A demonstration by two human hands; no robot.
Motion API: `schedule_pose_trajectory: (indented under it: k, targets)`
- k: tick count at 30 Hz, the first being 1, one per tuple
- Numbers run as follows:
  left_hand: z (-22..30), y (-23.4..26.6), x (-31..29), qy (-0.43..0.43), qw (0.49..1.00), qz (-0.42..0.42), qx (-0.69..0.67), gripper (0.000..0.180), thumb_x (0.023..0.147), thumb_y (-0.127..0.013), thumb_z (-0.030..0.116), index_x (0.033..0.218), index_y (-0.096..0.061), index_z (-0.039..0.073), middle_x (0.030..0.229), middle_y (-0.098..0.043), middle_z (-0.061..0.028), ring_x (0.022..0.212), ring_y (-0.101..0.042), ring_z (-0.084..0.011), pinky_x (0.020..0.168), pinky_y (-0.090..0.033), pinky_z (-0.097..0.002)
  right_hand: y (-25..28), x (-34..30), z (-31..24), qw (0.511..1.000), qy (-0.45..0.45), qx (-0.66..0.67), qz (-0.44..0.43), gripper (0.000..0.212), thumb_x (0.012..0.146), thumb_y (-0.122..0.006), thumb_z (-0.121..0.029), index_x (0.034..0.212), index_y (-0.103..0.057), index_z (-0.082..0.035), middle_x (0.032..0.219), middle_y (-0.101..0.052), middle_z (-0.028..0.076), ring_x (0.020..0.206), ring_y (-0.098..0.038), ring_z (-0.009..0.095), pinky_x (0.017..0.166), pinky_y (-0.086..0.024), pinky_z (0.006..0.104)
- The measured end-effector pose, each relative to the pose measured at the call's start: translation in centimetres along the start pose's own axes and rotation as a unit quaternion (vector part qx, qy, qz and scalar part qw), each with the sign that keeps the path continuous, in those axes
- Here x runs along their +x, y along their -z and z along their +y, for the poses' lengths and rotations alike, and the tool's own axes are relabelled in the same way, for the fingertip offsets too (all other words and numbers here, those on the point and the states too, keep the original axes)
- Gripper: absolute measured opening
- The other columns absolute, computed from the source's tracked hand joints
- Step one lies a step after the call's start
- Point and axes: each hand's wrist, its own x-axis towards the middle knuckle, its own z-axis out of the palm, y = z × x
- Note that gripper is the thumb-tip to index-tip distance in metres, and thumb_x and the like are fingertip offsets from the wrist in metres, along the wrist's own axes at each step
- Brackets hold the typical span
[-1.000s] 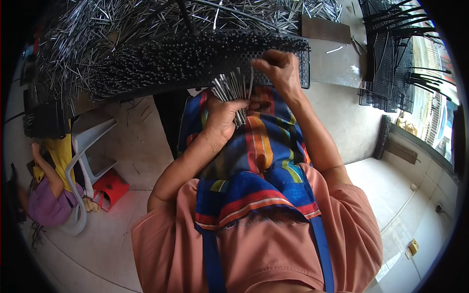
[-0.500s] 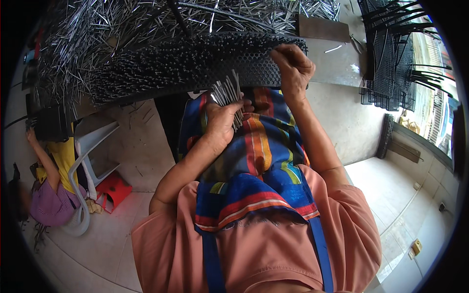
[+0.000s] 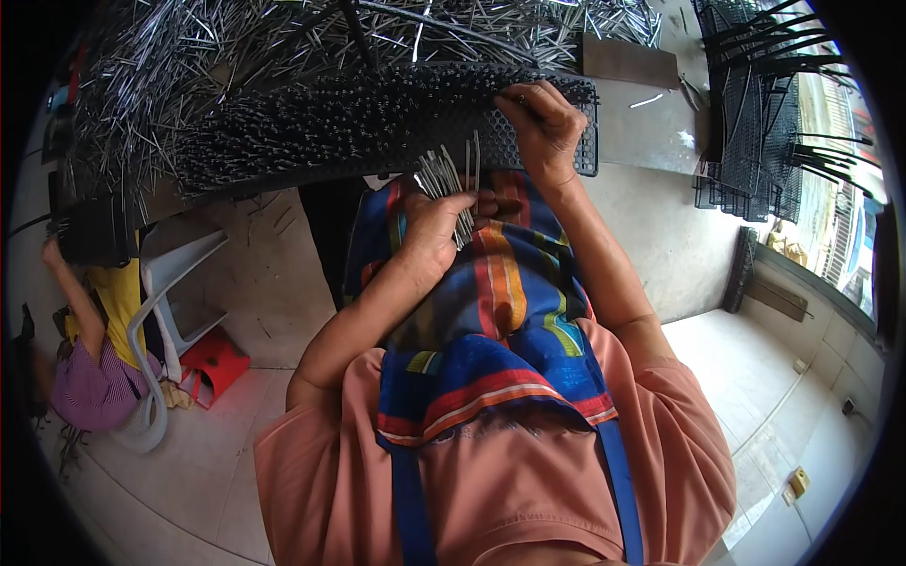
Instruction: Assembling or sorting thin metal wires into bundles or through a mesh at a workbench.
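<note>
My left hand (image 3: 432,228) is closed around a bundle of thin grey metal rods (image 3: 440,177), held upright over my lap with the tips fanned out. One rod stands a little apart from the others, above my thumb. At the right part of a long black perforated board (image 3: 589,141), my right hand (image 3: 545,132) hovers with thumb and fingertips pinched together. Whatever those fingers hold is too small or hidden to make out. Dense rows of upright rods (image 3: 311,127) fill the board's left and far portions, while bare holes show near my right hand.
Behind the board spreads a big heap of loose rods (image 3: 217,57). A brown flat plate (image 3: 629,61) and pliers-like tool (image 3: 694,94) lie on the table at right. Black racks (image 3: 755,123) hang beyond. Another person (image 3: 99,377) sits at left near a grey chair (image 3: 159,377) and red bag (image 3: 215,366).
My right hand has shifted left and slightly down over the board. In my left hand, the bundle has moved slightly and one rod now sticks up apart from the rest.
</note>
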Motion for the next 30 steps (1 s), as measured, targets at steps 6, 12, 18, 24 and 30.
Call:
schedule_pose_trajectory:
  k: [6, 12, 18, 24, 30]
  targets:
    - [0.1, 0.3, -0.4, -0.021, 0.999, -0.026, -0.020, 0.018, 0.086, -0.060, -0.003, 0.103, -0.065, 0.000, 0.091, -0.071, -0.0148, 0.078, -0.070, -0.0242, 0.069, -0.057, -0.0338, 0.0, 0.0, -0.2, 1.000, 0.006, -0.013, 0.006, 0.012, 0.074, -0.076, 0.003, 0.084, -0.071, -0.002, 0.074, -0.064, 0.004, 0.060, -0.056, 0.010, 0.054, -0.045, 0.0253]
    - [0.2, 0.2, -0.9, -0.020, 0.997, -0.043, -0.063, 0.018, 0.086, -0.060, -0.003, 0.104, -0.064, -0.001, 0.093, -0.071, -0.0158, 0.080, -0.069, -0.0241, 0.072, -0.057, -0.0336, 0.4, -0.6, -0.3, 0.994, 0.024, -0.101, -0.028, 0.009, 0.075, -0.075, -0.002, 0.082, -0.071, -0.003, 0.073, -0.064, 0.005, 0.059, -0.059, 0.012, 0.054, -0.045, 0.0256]
    - [0.2, 0.5, -1.0, -0.039, 0.992, -0.077, -0.091, 0.019, 0.086, -0.060, -0.005, 0.104, -0.064, 0.000, 0.094, -0.070, -0.0167, 0.080, -0.069, -0.0247, 0.073, -0.058, -0.0350, 1.0, -1.3, -2.1, 0.996, -0.048, -0.034, -0.072, 0.008, 0.076, -0.075, -0.009, 0.078, -0.069, -0.004, 0.070, -0.062, 0.006, 0.057, -0.060, 0.016, 0.053, -0.045, 0.0289]
    - [1.1, -0.8, -2.4, -0.061, 0.989, -0.093, -0.093, 0.022, 0.085, -0.056, -0.009, 0.104, -0.063, 0.001, 0.091, -0.070, -0.0138, 0.077, -0.071, -0.0273, 0.066, -0.060, -0.0384, 1.2, -0.9, -2.6, 0.903, -0.259, 0.139, -0.313, 0.011, 0.081, -0.073, -0.008, 0.077, -0.067, 0.001, 0.058, -0.057, -0.002, 0.050, -0.050, 0.004, 0.046, -0.039, 0.0234]
    - [0.0, 1.9, -1.3, -0.024, 0.996, -0.007, -0.090, 0.022, 0.085, -0.062, -0.005, 0.105, -0.064, 0.004, 0.091, -0.070, -0.0113, 0.076, -0.071, -0.0245, 0.063, -0.060, -0.0353, -0.5, -1.8, -3.4, 0.899, -0.329, 0.225, -0.181, 0.004, 0.084, -0.070, -0.002, 0.083, -0.068, 0.001, 0.063, -0.060, -0.001, 0.052, -0.052, 0.004, 0.047, -0.039, 0.0211]
